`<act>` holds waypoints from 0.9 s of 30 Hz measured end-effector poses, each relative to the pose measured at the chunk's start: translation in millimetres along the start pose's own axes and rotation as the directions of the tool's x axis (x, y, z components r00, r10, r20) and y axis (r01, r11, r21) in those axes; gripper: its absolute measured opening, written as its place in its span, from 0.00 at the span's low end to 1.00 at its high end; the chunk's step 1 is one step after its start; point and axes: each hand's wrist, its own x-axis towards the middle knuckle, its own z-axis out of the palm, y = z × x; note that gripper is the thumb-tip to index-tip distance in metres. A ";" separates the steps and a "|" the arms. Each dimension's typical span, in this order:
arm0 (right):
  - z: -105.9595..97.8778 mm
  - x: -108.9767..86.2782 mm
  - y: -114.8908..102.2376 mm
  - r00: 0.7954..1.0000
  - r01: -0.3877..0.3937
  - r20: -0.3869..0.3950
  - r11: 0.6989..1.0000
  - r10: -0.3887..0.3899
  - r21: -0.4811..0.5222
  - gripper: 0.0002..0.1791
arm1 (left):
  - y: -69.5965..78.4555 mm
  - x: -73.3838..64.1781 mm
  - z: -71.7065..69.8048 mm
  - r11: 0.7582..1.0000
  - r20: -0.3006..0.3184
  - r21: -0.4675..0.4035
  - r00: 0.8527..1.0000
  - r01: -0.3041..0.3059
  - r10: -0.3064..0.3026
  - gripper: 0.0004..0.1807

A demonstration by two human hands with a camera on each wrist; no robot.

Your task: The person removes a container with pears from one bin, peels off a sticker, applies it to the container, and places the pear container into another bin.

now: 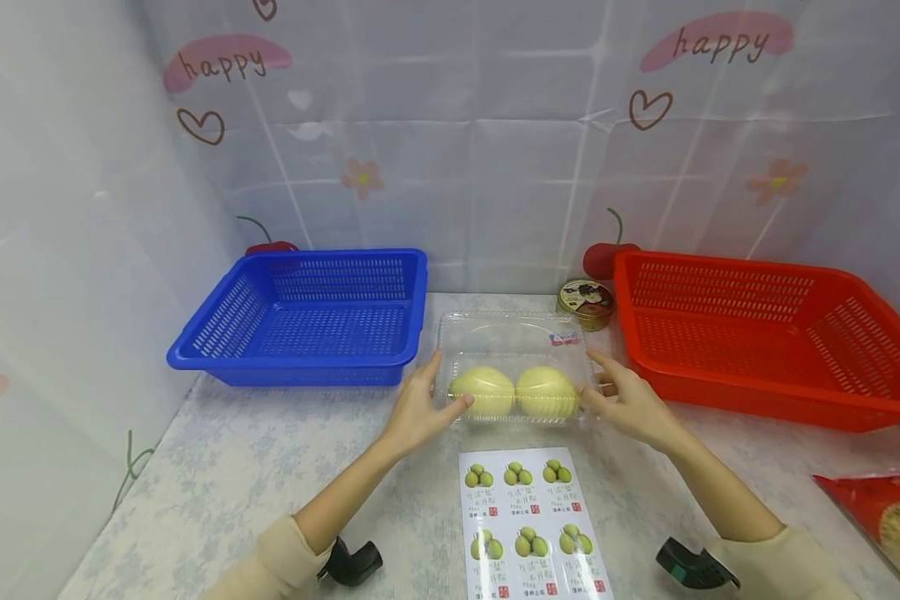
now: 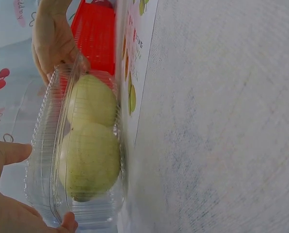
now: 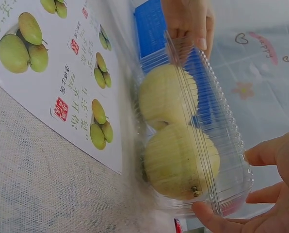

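Note:
A clear plastic clamshell box point(image 1: 513, 337) with its lid down stands mid-table in the head view. Two pale yellow-green pears point(image 1: 483, 392) lie side by side along its front. My left hand point(image 1: 418, 412) holds the box's left side, the thumb at the front corner. On the opposite side my right hand point(image 1: 630, 404) grips the box's edge between thumb and fingers. The left wrist view shows the left thumb point(image 2: 13, 151) at the lid's rim. From the right wrist, the right fingers point(image 3: 265, 194) touch the box's end. A small red-and-blue label point(image 1: 563, 339) marks the lid.
A sticker sheet point(image 1: 521, 500) with printed pears lies in front of the box. At the left stands a blue basket point(image 1: 292, 362), at the right a red basket point(image 1: 765, 392). A round tin point(image 1: 587, 304) sits behind; a red bag point(image 1: 881, 508) lies at the right edge.

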 end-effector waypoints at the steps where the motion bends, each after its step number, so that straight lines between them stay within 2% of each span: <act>1: 0.1 0.4 0.4 1.000 0.000 0.000 1.000 0.000 0.000 0.34 | -0.2 0.4 0.2 1.000 0.001 0.005 1.000 0.004 -0.004 0.45; 3: 0.4 1.0 1.2 1.000 0.001 0.001 1.000 -0.001 -0.002 0.34 | -0.5 1.3 0.5 1.000 0.005 0.006 1.000 0.020 -0.020 0.46; 27: 1.4 5.9 6.7 1.000 0.016 0.008 1.000 -0.017 0.021 0.35 | -6.3 3.8 3.6 0.999 0.011 0.025 1.000 0.024 -0.024 0.46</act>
